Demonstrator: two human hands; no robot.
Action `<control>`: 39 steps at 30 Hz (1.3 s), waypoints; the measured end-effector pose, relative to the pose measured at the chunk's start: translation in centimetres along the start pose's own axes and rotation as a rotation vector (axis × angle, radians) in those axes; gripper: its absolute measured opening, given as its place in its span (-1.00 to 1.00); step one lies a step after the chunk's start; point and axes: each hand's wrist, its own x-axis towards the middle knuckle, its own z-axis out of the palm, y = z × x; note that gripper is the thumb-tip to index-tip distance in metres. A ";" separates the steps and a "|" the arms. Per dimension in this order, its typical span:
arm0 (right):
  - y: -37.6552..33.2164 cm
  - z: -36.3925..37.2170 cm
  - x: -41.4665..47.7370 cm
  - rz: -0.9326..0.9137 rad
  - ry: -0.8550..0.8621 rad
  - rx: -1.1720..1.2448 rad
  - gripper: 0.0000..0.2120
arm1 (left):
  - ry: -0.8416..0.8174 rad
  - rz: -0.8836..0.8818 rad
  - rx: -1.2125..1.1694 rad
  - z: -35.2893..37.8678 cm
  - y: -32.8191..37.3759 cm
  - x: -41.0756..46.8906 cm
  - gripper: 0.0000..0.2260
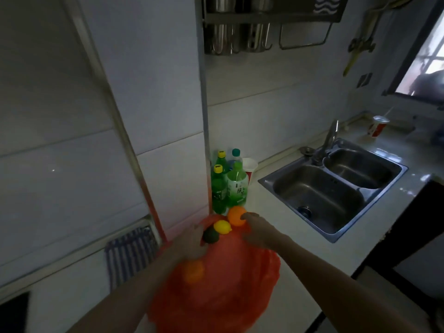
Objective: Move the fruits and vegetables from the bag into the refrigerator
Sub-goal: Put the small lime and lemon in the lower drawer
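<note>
We're unloading: above the bag (216,284), our right hand (257,230) grips the orange (233,215); our left hand (189,242) we cannot tell. Next, carry it to the refrigerator.

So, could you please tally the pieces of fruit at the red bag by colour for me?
Orange fruit: 2, the second showing through the bag
Yellow fruit: 1
Dark green fruit: 1
Total: 4

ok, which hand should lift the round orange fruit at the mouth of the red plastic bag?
Right. The right hand curls its fingers on the round orange fruit; the left hand is at the dark green fruit, past the yellow lemon.
</note>
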 end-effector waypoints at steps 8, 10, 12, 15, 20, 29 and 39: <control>1.7 4.7 7.0 -0.090 -0.083 -0.014 -0.41 | 0.025 -0.119 0.014 2.6 0.1 3.6 -0.40; 1.8 5.8 8.2 -0.107 -0.086 0.001 -0.40 | 0.036 -0.140 -0.001 3.2 -0.2 4.4 -0.40; 1.7 6.6 9.2 -0.127 -0.075 0.008 -0.41 | 0.051 -0.162 -0.027 3.8 -0.7 5.1 -0.42; 1.7 7.9 10.6 -0.164 -0.064 -0.019 -0.43 | 0.084 -0.174 -0.049 4.8 -1.7 6.0 -0.43; 1.7 9.4 11.9 -0.169 -0.061 -0.037 -0.43 | 0.107 -0.150 -0.062 6.1 -1.6 6.9 -0.39; 1.4 9.8 12.8 -0.190 -0.045 -0.141 -0.41 | 0.028 -0.154 0.029 8.4 -1.5 6.9 -0.44; 0.9 10.7 11.9 -0.254 0.038 -0.333 -0.42 | 0.034 -0.082 -0.053 7.8 -1.5 3.7 -0.40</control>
